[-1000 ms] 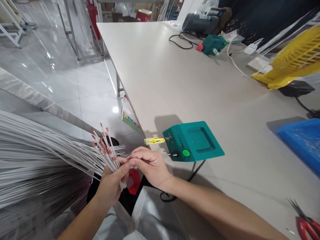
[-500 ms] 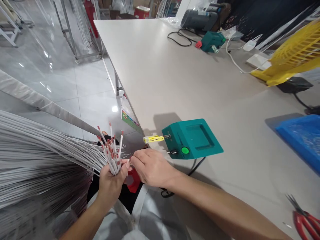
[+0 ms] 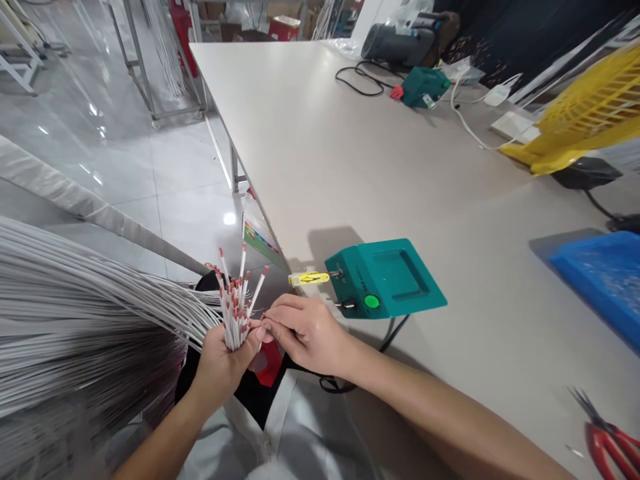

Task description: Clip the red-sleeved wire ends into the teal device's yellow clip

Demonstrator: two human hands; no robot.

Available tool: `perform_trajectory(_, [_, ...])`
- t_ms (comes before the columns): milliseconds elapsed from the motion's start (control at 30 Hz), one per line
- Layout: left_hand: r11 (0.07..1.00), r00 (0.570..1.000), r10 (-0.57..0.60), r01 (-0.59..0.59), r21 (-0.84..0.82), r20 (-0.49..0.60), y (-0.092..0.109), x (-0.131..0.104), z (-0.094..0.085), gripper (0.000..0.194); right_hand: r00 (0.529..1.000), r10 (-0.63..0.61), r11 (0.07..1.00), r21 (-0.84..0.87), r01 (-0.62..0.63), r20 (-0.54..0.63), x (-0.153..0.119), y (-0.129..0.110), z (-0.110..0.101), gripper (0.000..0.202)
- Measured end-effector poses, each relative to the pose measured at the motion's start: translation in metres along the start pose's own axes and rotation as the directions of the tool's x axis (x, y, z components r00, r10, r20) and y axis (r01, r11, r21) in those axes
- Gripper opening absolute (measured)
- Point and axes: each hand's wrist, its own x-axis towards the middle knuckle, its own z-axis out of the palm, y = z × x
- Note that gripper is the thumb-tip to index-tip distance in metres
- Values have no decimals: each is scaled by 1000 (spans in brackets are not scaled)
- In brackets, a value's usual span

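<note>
My left hand [image 3: 225, 363] is wrapped round a bundle of white wires [image 3: 234, 313] whose reddish stripped ends point up. The wires trail back to a large mass of white wire [image 3: 100, 287] at the left. Beside it, my right hand [image 3: 310, 333] is closed in a pinch at a wire end by the left thumb; its fingers hide most of that end. Just past the right hand, a teal machine [image 3: 395, 277] with a green button stands near the table edge. A yellow-covered piece [image 3: 309, 278] sticks out from its front.
On the white table [image 3: 300, 147] lie red-handled scissors [image 3: 607, 437] at the lower right and a blue tray [image 3: 603, 277] at the right. A yellow fan [image 3: 585, 113], a second teal machine [image 3: 425, 87] and a grey motor [image 3: 397, 43] stand farther back.
The wire bundle has shifted slightly right and turned in my left hand. My right fingers have changed their pose beside the left thumb, still pinched. The machine and table things stay put.
</note>
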Motion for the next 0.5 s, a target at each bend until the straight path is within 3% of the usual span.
perform_trajectory(100, [1000, 999, 7, -7, -3, 52, -1, 2, -1, 20, 994, -87, 966, -237, 99, 61, -1, -2, -5, 18])
perform_trajectory(267, [1000, 1000, -11, 11, -28, -4, 1, 3, 4, 19, 958, -253, 778, -561, 283, 133, 1, -6, -10, 22])
perform_trajectory(400, [997, 999, -24, 21, -73, -35, -2, 4, 8, 17, 924, -325, 691, -615, 379, 204, -1, -3, -13, 21])
perform_trajectory(500, [991, 995, -43, 32, -128, -84, -9, 6, 8, 15, 930, -253, 732, -577, 363, 266, -7, -2, -15, 19])
